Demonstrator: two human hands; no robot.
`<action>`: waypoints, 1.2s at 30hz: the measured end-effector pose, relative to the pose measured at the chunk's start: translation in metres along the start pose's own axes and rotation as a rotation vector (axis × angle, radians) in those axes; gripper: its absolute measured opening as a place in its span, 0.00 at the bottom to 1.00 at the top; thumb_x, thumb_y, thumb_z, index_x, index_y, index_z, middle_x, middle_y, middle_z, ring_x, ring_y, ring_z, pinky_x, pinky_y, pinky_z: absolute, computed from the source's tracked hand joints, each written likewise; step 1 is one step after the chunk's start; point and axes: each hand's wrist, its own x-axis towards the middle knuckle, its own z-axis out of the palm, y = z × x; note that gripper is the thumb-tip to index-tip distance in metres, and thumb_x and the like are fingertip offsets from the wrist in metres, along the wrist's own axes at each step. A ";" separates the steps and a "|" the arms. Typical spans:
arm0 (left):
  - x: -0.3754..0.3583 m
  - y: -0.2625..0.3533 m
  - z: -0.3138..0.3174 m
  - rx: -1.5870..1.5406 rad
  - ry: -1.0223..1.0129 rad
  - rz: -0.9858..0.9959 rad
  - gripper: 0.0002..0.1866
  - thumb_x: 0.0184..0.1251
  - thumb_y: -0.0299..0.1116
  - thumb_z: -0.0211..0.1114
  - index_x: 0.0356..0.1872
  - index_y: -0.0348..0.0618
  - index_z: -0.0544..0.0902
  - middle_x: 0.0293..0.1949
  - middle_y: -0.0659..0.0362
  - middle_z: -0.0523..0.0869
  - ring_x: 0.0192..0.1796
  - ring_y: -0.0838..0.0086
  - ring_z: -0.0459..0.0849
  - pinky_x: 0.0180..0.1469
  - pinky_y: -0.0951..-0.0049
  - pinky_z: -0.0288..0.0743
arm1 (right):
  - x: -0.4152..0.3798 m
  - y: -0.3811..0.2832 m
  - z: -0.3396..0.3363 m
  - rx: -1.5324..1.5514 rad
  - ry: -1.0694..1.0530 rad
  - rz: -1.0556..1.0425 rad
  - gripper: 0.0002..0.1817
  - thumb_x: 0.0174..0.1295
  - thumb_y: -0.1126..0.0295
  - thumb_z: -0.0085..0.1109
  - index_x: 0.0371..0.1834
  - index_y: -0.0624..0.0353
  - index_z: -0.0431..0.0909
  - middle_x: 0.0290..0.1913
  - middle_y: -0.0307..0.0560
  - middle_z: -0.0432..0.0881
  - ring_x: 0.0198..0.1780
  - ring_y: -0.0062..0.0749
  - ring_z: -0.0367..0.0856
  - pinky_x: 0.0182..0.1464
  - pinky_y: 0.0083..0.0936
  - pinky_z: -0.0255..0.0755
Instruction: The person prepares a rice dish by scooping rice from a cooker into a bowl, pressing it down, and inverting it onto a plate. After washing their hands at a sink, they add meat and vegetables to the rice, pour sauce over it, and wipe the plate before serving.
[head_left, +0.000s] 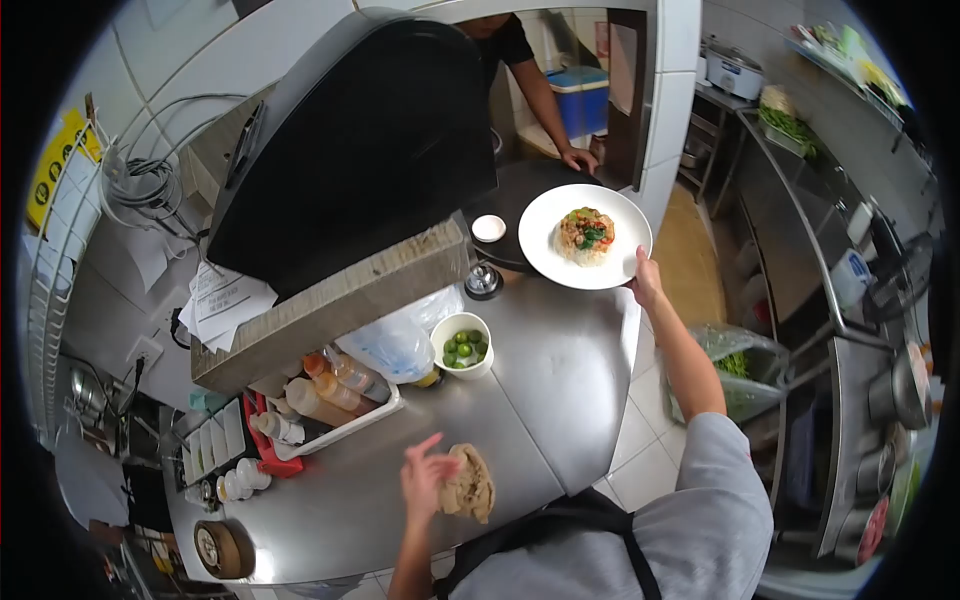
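Note:
My right hand [645, 277] grips the rim of a white plate [540, 225] at the upper middle, over the edge of a black round tray or surface. Rice topped with meat, green leaves and red bits [585, 236] sits in the plate's centre. My left hand [428, 476] is low in the view, slightly blurred, its fingers apart and nothing in them. Just right of it a crumpled brown cloth [468, 484] lies on the steel counter [540, 340].
A white bowl of green citrus [463, 345], a service bell [484, 281] and a small white dish [489, 229] stand mid-counter. Sauce bottles [330, 390] fill a rack at left. Another person's arm [540, 100] leans beyond the opening. A black screen [360, 140] rises at upper left.

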 end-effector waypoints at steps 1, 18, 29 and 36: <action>-0.019 0.002 -0.009 0.008 0.112 -0.031 0.36 0.70 0.60 0.34 0.57 0.33 0.70 0.27 0.50 0.84 0.27 0.69 0.83 0.32 0.75 0.77 | 0.018 0.014 0.006 0.017 0.053 0.049 0.29 0.70 0.51 0.36 0.54 0.72 0.65 0.46 0.59 0.78 0.40 0.45 0.83 0.38 0.45 0.80; -0.076 -0.026 -0.019 0.049 0.630 0.076 0.37 0.70 0.61 0.31 0.57 0.33 0.66 0.23 0.52 0.82 0.23 0.71 0.81 0.29 0.77 0.75 | 0.154 0.053 0.088 0.055 0.109 0.106 0.31 0.70 0.49 0.32 0.53 0.71 0.65 0.45 0.58 0.78 0.36 0.47 0.83 0.31 0.39 0.83; -0.081 -0.026 -0.013 0.075 0.589 0.128 0.40 0.70 0.61 0.29 0.57 0.27 0.64 0.23 0.49 0.83 0.25 0.68 0.83 0.29 0.76 0.76 | 0.161 0.044 0.105 0.098 0.027 0.073 0.28 0.68 0.50 0.41 0.49 0.70 0.69 0.40 0.54 0.79 0.32 0.39 0.81 0.29 0.31 0.81; -0.077 -0.032 -0.010 -0.002 0.665 0.153 0.38 0.70 0.61 0.31 0.59 0.32 0.64 0.24 0.52 0.82 0.27 0.69 0.82 0.32 0.75 0.76 | 0.079 0.032 0.061 0.089 0.146 -0.160 0.20 0.69 0.59 0.43 0.54 0.64 0.68 0.43 0.49 0.78 0.32 0.28 0.78 0.29 0.26 0.78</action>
